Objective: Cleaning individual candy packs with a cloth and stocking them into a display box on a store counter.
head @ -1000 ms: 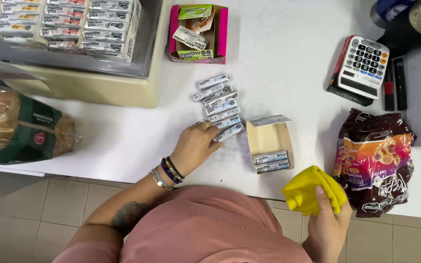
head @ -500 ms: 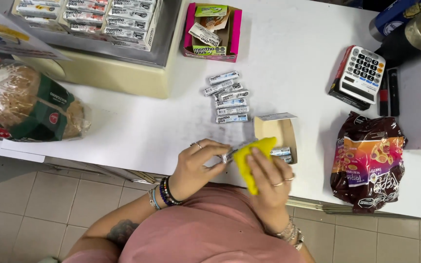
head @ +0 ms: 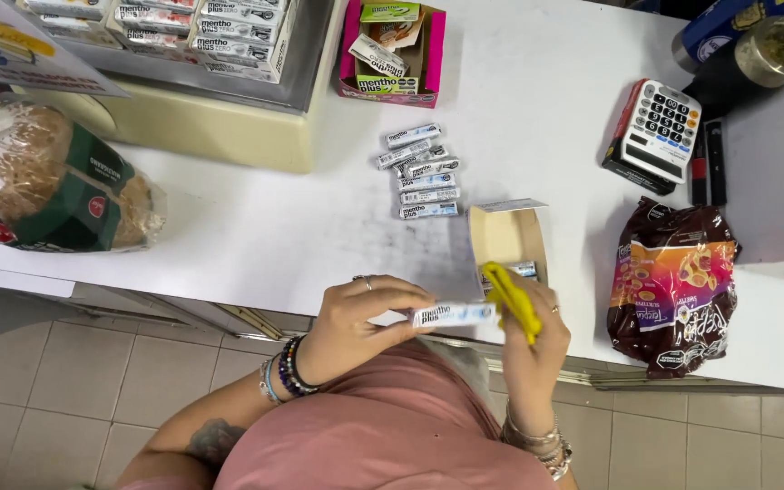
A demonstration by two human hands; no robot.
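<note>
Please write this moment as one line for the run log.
left hand: holds candy roll | right hand: holds yellow cloth against roll | place: counter edge | nearby: open small box, six rolls

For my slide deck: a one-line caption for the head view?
Left hand holds a small candy pack while right hand wipes it with a yellow cloth.

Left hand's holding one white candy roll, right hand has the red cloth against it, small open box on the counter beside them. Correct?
Not quite: the cloth in the right hand is yellow, not red, as the head view shows. The left hand does hold one white candy roll, beside the small open box.
</note>
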